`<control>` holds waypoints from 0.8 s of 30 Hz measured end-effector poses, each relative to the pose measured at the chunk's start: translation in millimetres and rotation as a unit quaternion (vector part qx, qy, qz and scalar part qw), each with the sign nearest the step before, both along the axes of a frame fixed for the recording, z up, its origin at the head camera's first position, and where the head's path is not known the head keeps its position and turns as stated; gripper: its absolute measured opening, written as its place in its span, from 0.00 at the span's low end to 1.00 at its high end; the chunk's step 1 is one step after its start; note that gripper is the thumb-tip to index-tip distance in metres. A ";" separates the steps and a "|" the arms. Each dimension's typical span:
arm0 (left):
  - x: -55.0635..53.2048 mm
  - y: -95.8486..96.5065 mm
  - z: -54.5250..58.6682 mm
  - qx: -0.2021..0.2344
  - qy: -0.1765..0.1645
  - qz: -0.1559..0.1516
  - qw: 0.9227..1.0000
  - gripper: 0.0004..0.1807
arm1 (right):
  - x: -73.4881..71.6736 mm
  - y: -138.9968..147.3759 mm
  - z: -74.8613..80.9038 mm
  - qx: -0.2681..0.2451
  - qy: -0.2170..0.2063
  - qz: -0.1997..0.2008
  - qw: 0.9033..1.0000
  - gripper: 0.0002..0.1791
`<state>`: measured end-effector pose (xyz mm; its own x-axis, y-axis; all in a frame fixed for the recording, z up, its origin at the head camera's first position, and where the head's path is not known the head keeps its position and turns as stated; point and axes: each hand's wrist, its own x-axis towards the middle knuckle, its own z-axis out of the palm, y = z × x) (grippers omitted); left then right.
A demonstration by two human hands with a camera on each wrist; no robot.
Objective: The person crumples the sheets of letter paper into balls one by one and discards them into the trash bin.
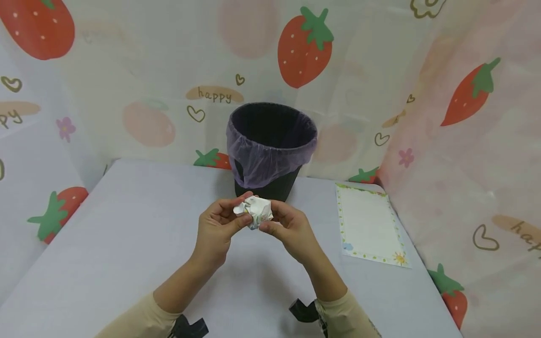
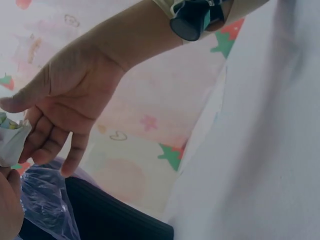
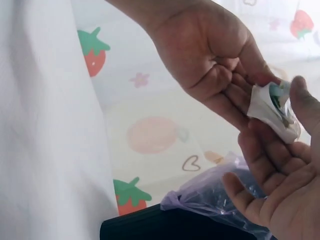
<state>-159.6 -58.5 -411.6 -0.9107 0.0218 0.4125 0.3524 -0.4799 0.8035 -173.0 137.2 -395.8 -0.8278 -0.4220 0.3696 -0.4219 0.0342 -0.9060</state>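
In the head view a crumpled ball of white paper (image 1: 255,210) with bits of coloured print is held up between both hands, over the table. My left hand (image 1: 214,232) pinches its left side with thumb and fingers. From the other side my right hand (image 1: 296,232) grips it between thumb and fingers. The left wrist view shows the paper ball (image 2: 11,145) at the frame's left edge. In the right wrist view the wad (image 3: 274,112) sits between the fingertips of both hands, green print showing in its folds.
Just beyond the hands stands a black bin (image 1: 270,190) lined with a purple plastic bag (image 1: 258,162). A flat sheet of white paper (image 1: 372,225) with a decorated border lies at the right of the white table (image 1: 139,244). Strawberry-print curtains (image 1: 156,56) enclose the back and sides.
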 end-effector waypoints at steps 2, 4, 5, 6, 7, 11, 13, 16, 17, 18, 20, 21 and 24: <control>0.7 1.3 0.5 0.011 0.008 0.006 1.000 0.21 | -0.3 -0.2 0.3 0.002 0.013 0.000 1.000 0.27; 1.2 3.4 -0.7 0.018 0.015 0.010 1.000 0.21 | 0.5 -1.2 1.5 0.004 0.015 -0.006 1.000 0.27; 1.7 4.5 -1.7 0.019 0.019 0.012 1.000 0.21 | 1.2 -1.8 1.7 0.004 0.013 -0.012 1.000 0.27; 2.1 5.8 -3.1 0.020 0.022 0.014 0.999 0.21 | 1.6 -2.5 1.3 0.003 0.009 -0.018 1.000 0.26; 2.4 7.1 -4.6 0.023 0.025 0.015 0.999 0.21 | 2.4 -3.4 1.3 0.002 0.003 -0.024 1.000 0.26; 2.0 11.7 -12.2 0.025 0.025 0.023 0.999 0.20 | 5.1 -6.8 -0.5 0.000 -0.027 -0.052 0.998 0.25; 1.2 13.0 -15.4 0.012 0.017 0.020 1.000 0.18 | 5.3 -7.9 -1.9 0.001 -0.035 -0.072 0.997 0.24; 0.4 12.8 -18.3 -0.021 0.015 -0.011 1.000 0.17 | 2.8 -7.4 -3.9 -0.009 -0.040 -0.102 0.994 0.21; 0.3 12.4 -18.8 -0.032 0.019 -0.027 0.999 0.19 | 2.0 -6.9 -4.0 -0.015 -0.039 -0.112 0.993 0.20; 0.4 11.8 -18.9 -0.043 0.023 -0.042 0.998 0.21 | 1.2 -6.3 -3.7 -0.021 -0.039 -0.119 0.992 0.19; 0.2 10.5 -19.2 -0.055 0.037 -0.072 0.995 0.25 | -0.1 -4.7 -2.8 -0.032 -0.042 -0.129 0.990 0.17; 0.3 10.0 -19.0 -0.060 0.041 -0.082 0.994 0.28 | -0.2 -4.1 -1.9 -0.035 -0.043 -0.132 0.990 0.17; -0.2 8.6 -18.6 -0.077 0.054 -0.080 0.992 0.29 | -0.7 -2.2 0.2 -0.025 -0.041 -0.131 0.990 0.18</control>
<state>-159.8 -50.0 -430.2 -0.8416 0.2326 0.4875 0.3694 -0.4106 0.8336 -173.6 135.0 -395.6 -0.9348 -0.1710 0.3114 -0.3291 0.0873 -0.9402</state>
